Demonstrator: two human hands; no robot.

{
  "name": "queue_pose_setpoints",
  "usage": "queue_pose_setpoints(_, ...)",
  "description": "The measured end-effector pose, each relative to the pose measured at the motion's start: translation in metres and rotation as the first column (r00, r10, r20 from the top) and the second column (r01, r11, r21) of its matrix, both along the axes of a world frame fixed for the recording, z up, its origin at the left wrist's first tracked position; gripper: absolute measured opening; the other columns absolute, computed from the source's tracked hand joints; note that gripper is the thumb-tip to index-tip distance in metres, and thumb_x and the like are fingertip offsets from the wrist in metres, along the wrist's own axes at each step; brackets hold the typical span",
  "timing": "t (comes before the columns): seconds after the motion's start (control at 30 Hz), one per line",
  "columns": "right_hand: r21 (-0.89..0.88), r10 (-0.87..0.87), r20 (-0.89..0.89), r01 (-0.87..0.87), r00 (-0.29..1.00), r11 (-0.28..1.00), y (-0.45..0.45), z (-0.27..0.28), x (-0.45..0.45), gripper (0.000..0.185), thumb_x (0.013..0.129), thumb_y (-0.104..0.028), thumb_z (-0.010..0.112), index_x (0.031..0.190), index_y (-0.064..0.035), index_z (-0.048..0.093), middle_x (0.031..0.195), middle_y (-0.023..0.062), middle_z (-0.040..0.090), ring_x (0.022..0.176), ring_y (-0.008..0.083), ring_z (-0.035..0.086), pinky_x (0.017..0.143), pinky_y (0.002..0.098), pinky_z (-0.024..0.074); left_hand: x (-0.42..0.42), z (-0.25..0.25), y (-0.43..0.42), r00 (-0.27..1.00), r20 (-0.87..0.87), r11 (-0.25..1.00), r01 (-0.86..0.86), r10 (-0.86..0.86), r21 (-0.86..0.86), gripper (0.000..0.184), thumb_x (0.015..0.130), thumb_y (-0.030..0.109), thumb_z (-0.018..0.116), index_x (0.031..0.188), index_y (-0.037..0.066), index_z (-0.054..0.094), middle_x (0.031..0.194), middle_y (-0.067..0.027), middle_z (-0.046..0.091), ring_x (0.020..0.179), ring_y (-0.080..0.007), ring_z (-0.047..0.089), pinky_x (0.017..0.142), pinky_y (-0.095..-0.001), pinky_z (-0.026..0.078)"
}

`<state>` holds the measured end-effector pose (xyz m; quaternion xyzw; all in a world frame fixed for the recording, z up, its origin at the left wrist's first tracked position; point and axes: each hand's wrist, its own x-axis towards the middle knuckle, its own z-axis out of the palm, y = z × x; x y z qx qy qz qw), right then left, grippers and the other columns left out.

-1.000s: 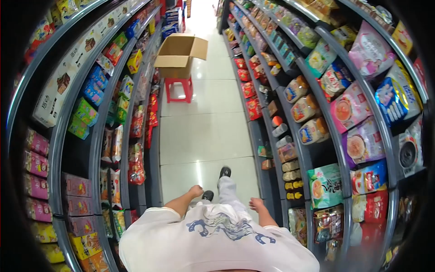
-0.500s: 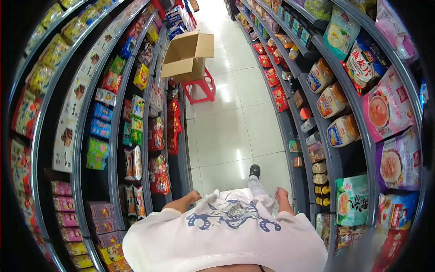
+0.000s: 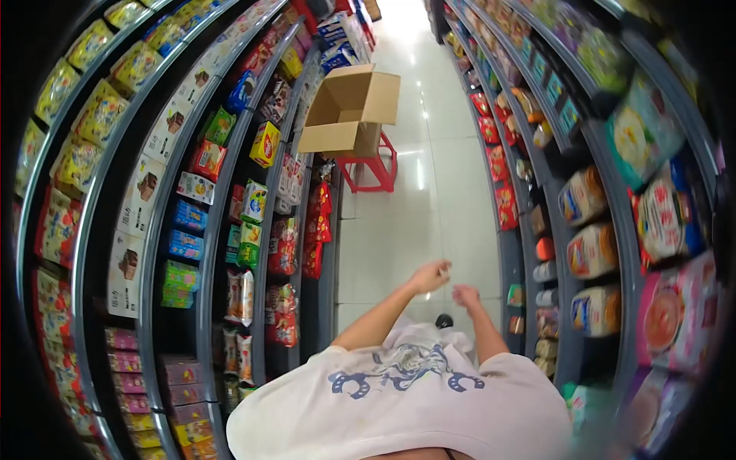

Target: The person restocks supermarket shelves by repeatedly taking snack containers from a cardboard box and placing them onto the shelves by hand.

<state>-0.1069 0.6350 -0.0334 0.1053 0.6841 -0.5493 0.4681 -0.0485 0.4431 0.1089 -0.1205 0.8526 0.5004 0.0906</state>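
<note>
Both hands (image 3: 432, 277) (image 3: 465, 296) further forward, closer together

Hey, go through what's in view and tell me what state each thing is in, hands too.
Cardboard box: open on top, flaps spread outward
Red stool: upright, bearing the box
Left hand: raised ahead, fingers parted, nothing seen in its grip
Right hand: near the left, nothing seen in its grip, fingers blurred
Left shelves: stocked with packets, some gaps
Floor: glossy, reflecting light
</note>
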Motion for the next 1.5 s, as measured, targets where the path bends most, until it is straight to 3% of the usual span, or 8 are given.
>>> queue_pose_setpoints(0.2, 0.087, 0.243, 0.030, -0.244, 0.970, 0.966, -0.067, 0.032, -0.051, 0.028, 0.086, -0.031, 0.062, 0.106, -0.0110, 0.064, 0.092, 0.0029, 0.066, 0.081, 0.0149, 0.062, 0.071, 0.0362, 0.0508, 0.111, -0.157, -0.105, 0.851, 0.232, 0.877, -0.481, 0.471, -0.012, 0.047, 0.077, 0.024, 0.065, 0.119, 0.003, 0.060, 0.106, -0.0186, 0.066, 0.097, -0.0278, 0.064, 0.085, -0.0377, 0.050)
queue_pose_setpoints(0.33, 0.075, 0.272, -0.019, -0.270, 0.962, 0.960, -0.122, 0.049, -0.096, 0.028, 0.089, -0.029, 0.060, 0.108, -0.0091, 0.064, 0.092, 0.0033, 0.066, 0.081, 0.0143, 0.061, 0.069, 0.0326, 0.0503, 0.232, -0.171, -0.201, 0.258, 0.639, 0.502, -0.833, 0.725, -0.233, 0.030, 0.078, 0.024, 0.063, 0.099, 0.003, 0.068, 0.089, -0.0156, 0.067, 0.077, -0.0283, 0.064, 0.065, -0.0423, 0.052)
queue_pose_setpoints(0.4, 0.111, 0.268, 0.020, -0.269, 0.963, 0.957, -0.146, 0.035, -0.097, 0.028, 0.089, -0.029, 0.060, 0.109, -0.0090, 0.063, 0.092, 0.0035, 0.066, 0.081, 0.0137, 0.061, 0.069, 0.0317, 0.0501, 0.305, -0.218, -0.254, 0.457, 0.573, 0.716, -0.581, 0.680, -0.387, 0.034, 0.077, 0.022, 0.061, 0.103, 0.000, 0.067, 0.088, -0.0178, 0.068, 0.077, -0.0314, 0.067, 0.063, -0.0428, 0.053)
queue_pose_setpoints(0.53, 0.140, 0.266, -0.040, -0.258, 0.963, 0.956, -0.215, 0.068, -0.130, 0.029, 0.090, -0.030, 0.059, 0.109, -0.0081, 0.063, 0.091, 0.0034, 0.066, 0.079, 0.0126, 0.061, 0.068, 0.0309, 0.0499, 0.315, -0.196, -0.301, -0.085, 0.681, 0.284, -0.865, 0.728, -0.412, 0.037, 0.078, 0.023, 0.059, 0.097, -0.008, 0.066, 0.095, -0.0251, 0.067, 0.085, -0.0349, 0.068, 0.073, -0.0421, 0.053)
queue_pose_setpoints(0.7, 0.135, 0.389, -0.181, -0.369, 0.903, 0.920, -0.316, 0.072, -0.148, 0.031, 0.089, -0.028, 0.058, 0.111, -0.0062, 0.063, 0.091, 0.0037, 0.066, 0.080, 0.0121, 0.061, 0.069, 0.0289, 0.0495, 0.198, -0.215, -0.369, 0.429, 0.639, 0.686, -0.693, 0.639, -0.221, 0.031, 0.073, 0.024, 0.060, 0.088, -0.002, 0.069, 0.089, -0.0249, 0.067, 0.085, -0.0353, 0.065, 0.073, -0.0453, 0.051)
queue_pose_setpoints(0.73, 0.158, 0.436, -0.251, -0.407, 0.864, 0.899, -0.337, 0.082, -0.152, 0.032, 0.089, -0.027, 0.059, 0.111, -0.0052, 0.064, 0.090, 0.0040, 0.066, 0.080, 0.0118, 0.061, 0.069, 0.0280, 0.0492, 0.152, -0.196, -0.375, 0.411, 0.603, 0.642, -0.731, 0.683, -0.230, 0.017, 0.078, 0.015, 0.056, 0.080, 0.001, 0.064, 0.067, -0.0109, 0.060, 0.053, -0.0208, 0.053, 0.049, -0.0373, 0.043)
queue_pose_setpoints(0.93, 0.211, 0.557, -0.442, -0.522, 0.703, 0.826, -0.421, 0.092, -0.180, 0.034, 0.085, -0.024, 0.061, 0.109, -0.0010, 0.065, 0.080, 0.0056, 0.067, 0.074, 0.0119, 0.062, 0.068, 0.0270, 0.0492, -0.067, -0.132, -0.421, 0.731, 0.383, 0.767, -0.636, 0.565, 0.084, 0.050, 0.079, 0.024, 0.063, 0.121, -0.001, 0.059, 0.107, -0.0169, 0.067, 0.095, -0.0242, 0.064, 0.084, -0.0349, 0.050)
queue_pose_setpoints(1.5, 0.266, 0.643, -0.547, -0.617, 0.536, 0.741, -0.618, 0.089, -0.361, 0.033, 0.085, -0.028, 0.059, 0.104, -0.0017, 0.066, 0.094, 0.0153, 0.069, 0.088, 0.0268, 0.067, 0.081, 0.0356, 0.0513, -0.152, -0.036, -0.634, 0.655, 0.022, 0.652, -0.747, 0.755, -0.127, 0.033, 0.079, 0.020, 0.066, 0.107, 0.002, 0.064, 0.092, -0.0135, 0.068, 0.089, -0.0228, 0.065, 0.079, -0.0337, 0.051)
